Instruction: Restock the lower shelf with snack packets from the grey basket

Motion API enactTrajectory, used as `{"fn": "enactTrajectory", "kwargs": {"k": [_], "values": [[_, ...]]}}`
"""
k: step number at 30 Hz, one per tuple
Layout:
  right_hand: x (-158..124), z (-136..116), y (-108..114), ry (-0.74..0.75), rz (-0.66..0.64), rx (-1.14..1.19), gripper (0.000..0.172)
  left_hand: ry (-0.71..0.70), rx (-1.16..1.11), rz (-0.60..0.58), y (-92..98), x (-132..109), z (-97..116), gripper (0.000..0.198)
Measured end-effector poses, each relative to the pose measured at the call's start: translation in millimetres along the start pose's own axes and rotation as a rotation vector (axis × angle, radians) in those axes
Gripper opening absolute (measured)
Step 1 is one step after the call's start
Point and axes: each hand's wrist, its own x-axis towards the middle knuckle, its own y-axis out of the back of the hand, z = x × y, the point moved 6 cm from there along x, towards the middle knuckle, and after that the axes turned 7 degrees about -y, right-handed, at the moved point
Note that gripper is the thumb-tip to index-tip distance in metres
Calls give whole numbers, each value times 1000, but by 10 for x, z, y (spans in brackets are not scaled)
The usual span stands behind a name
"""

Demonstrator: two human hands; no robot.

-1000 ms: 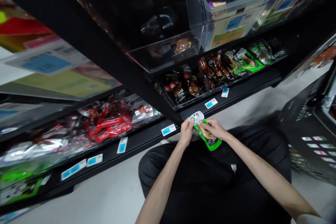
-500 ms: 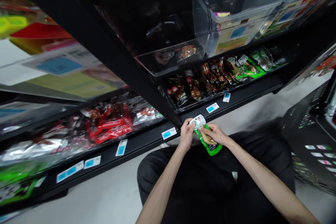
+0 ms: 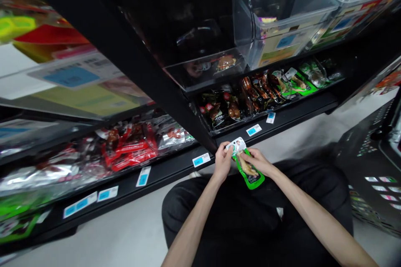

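Observation:
A green snack packet (image 3: 249, 170) with a white top and a clear window is held over my lap, just in front of the shelf edge. My left hand (image 3: 223, 162) pinches its white upper part at the left side. On the packet's right side, my right hand (image 3: 257, 162) grips it with the thumb over the front. Similar green packets (image 3: 299, 83) lie in the bottom shelf tray, beside dark packets of brown food (image 3: 260, 91).
Red packets (image 3: 133, 146) fill the lower left shelf. Price tags (image 3: 201, 159) line the black shelf edge. Clear plastic bins (image 3: 288, 12) stand above at the right. A dark perforated basket (image 3: 366, 150) is on the floor at the right.
Both hands keep hold of the green packet in nearly the same place; its lower end hangs slightly lower. The camera view has shifted slightly.

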Motion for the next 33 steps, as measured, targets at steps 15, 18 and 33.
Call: {"fn": "enactTrajectory", "kwargs": {"k": [15,18,33], "values": [[20,49,23,15,60,50,48,17,-23,-45,-21,9,0,39],[29,60,25,17,63,39,46,-15,14,-23,-11,11,42,39],[5,17,46,27,96,69,44,-252,259,-28,-40,-38,341,34]]}}
